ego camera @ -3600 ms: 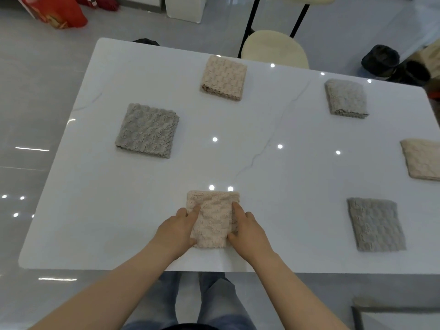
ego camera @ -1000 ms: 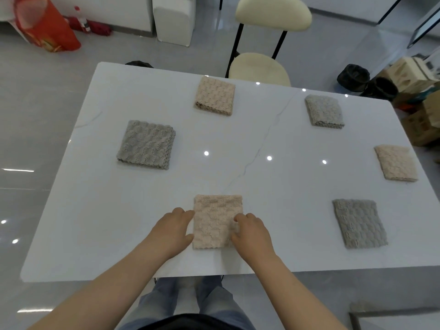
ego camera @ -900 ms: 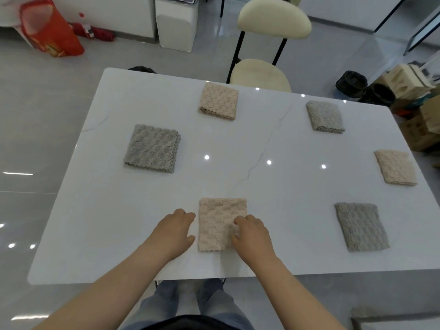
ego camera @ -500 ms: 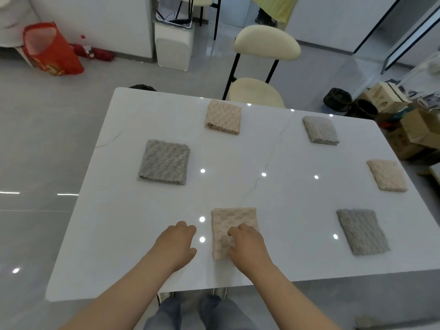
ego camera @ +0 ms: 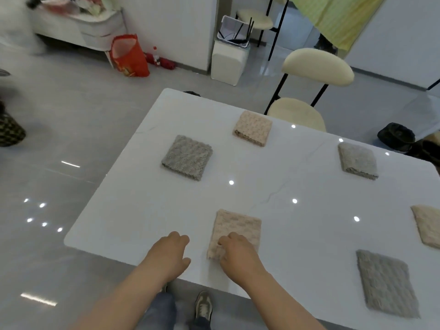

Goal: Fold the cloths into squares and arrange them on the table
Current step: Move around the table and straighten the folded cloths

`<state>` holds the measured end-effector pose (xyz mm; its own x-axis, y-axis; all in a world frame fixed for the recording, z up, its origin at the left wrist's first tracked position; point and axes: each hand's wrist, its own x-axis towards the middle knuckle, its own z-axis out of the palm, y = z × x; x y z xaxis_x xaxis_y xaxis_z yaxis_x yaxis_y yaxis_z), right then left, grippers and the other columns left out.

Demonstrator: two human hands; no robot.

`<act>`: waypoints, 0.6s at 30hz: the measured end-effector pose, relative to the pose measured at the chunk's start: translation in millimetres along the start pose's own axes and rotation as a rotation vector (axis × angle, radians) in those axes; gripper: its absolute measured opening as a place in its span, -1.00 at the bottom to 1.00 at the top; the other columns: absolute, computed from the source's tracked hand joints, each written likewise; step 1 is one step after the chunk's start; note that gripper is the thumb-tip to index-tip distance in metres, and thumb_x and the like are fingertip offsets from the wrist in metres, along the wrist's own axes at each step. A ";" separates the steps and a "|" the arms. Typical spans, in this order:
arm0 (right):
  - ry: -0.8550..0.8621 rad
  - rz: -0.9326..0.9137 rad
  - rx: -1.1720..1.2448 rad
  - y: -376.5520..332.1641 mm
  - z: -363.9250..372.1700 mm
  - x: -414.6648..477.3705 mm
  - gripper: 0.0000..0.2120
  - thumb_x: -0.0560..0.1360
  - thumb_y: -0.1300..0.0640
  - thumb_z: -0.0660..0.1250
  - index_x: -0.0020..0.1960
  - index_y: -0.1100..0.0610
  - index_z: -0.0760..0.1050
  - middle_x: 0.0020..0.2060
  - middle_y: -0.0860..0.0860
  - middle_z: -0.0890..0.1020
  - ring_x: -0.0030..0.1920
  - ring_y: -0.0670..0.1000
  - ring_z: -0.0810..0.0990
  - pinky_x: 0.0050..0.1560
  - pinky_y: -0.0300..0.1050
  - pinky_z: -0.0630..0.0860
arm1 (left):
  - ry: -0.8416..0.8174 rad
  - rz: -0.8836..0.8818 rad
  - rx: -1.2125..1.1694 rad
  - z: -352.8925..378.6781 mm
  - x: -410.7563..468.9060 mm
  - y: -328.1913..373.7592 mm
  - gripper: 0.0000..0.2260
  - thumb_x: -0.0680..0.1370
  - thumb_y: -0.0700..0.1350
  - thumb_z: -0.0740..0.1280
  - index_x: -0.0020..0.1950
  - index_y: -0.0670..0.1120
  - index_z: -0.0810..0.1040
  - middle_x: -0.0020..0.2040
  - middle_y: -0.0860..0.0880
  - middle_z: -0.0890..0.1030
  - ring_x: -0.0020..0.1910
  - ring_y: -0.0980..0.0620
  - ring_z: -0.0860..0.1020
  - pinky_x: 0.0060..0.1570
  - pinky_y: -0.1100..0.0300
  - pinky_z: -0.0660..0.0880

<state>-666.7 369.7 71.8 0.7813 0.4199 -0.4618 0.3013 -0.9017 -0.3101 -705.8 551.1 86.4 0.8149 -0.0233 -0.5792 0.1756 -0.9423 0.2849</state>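
Six folded cloths lie spread over the white table [ego camera: 297, 177], all apart from one another. Nearest the person is the near beige cloth [ego camera: 238, 227], a flat square close to the front edge; the right hand [ego camera: 240, 256] rests on its near part with fingers curled, covering that corner, and whether the fingers pinch the fabric or only press on it cannot be told. The left hand [ego camera: 170, 254] sits on the bare table just beside the cloth, apart from it, fingers loosely bent and holding nothing. Farther back on the left is the left grey cloth [ego camera: 188, 157]; behind it, near the far edge, the far beige cloth [ego camera: 253, 128]. On the right side lie the far grey cloth [ego camera: 357, 160], the right beige cloth [ego camera: 428, 228], which the picture's edge cuts off, and the near grey cloth [ego camera: 385, 283], close to the front edge. Beyond the table stands a chair [ego camera: 307, 91] with a cream seat. On the floor against the wall are a white bin [ego camera: 228, 60] whose contents cannot be made out and a red bag [ego camera: 129, 55], open at the top, its inside unclear. The upper left corner is blurred. A dark object [ego camera: 396, 136] on the floor at the right is too vague to name.
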 end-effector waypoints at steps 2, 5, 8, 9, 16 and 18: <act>-0.036 -0.050 -0.024 -4.2 2.1 1.5 -0.63 0.52 0.26 0.16 0.31 0.12 0.41 0.18 0.08 0.48 0.18 0.11 0.43 0.12 -0.07 0.41 | 0.013 -0.061 -0.033 7.4 -10.4 -2.4 -0.63 0.57 0.00 0.20 0.34 -0.09 0.35 0.28 -0.07 0.40 0.21 -0.04 0.45 0.17 0.13 0.42; -0.070 -0.131 -0.047 -18.0 5.9 4.4 -0.59 0.52 0.25 0.15 0.35 0.10 0.39 0.22 0.08 0.47 0.21 0.11 0.43 0.16 -0.06 0.40 | 0.029 -0.134 -0.099 15.8 -26.1 -10.5 -0.63 0.56 0.00 0.21 0.33 -0.09 0.36 0.27 -0.07 0.41 0.21 -0.05 0.45 0.18 0.12 0.42; -0.089 -0.212 -0.086 -37.9 8.4 8.6 -0.58 0.51 0.25 0.16 0.36 0.10 0.38 0.22 0.07 0.47 0.21 0.11 0.44 0.17 -0.05 0.41 | 0.072 -0.225 -0.180 21.5 -40.0 -24.2 -0.65 0.53 -0.02 0.23 0.30 -0.07 0.40 0.24 -0.06 0.43 0.18 -0.05 0.46 0.15 0.11 0.43; -0.094 -0.236 -0.096 -45.2 9.7 10.5 -0.59 0.51 0.25 0.17 0.36 0.10 0.38 0.22 0.07 0.47 0.21 0.11 0.44 0.17 -0.05 0.42 | 0.084 -0.252 -0.211 22.7 -44.9 -30.3 -0.66 0.53 -0.03 0.23 0.28 -0.08 0.41 0.22 -0.06 0.44 0.17 -0.05 0.46 0.14 0.11 0.44; -0.137 -0.316 -0.137 -100.5 26.9 26.1 -0.61 0.52 0.24 0.16 0.34 0.10 0.39 0.21 0.06 0.48 0.20 0.09 0.44 0.16 -0.08 0.41 | 0.087 -0.302 -0.295 27.4 -71.1 -85.5 -0.65 0.52 -0.02 0.27 0.28 -0.10 0.42 0.24 -0.08 0.45 0.23 -0.04 0.45 0.22 0.10 0.39; -0.153 -0.310 -0.141 -121.2 34.4 31.7 -0.60 0.52 0.24 0.16 0.34 0.09 0.39 0.21 0.05 0.48 0.20 0.09 0.44 0.16 -0.09 0.41 | 0.105 -0.301 -0.312 25.4 -77.4 -107.1 -0.62 0.53 -0.01 0.27 0.32 -0.08 0.41 0.30 -0.05 0.44 0.28 -0.02 0.42 0.27 0.12 0.36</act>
<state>-697.3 495.9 66.2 0.5536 0.6765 -0.4857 0.5918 -0.7299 -0.3420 -801.7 645.4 81.2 0.7506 0.2858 -0.5957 0.5590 -0.7554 0.3419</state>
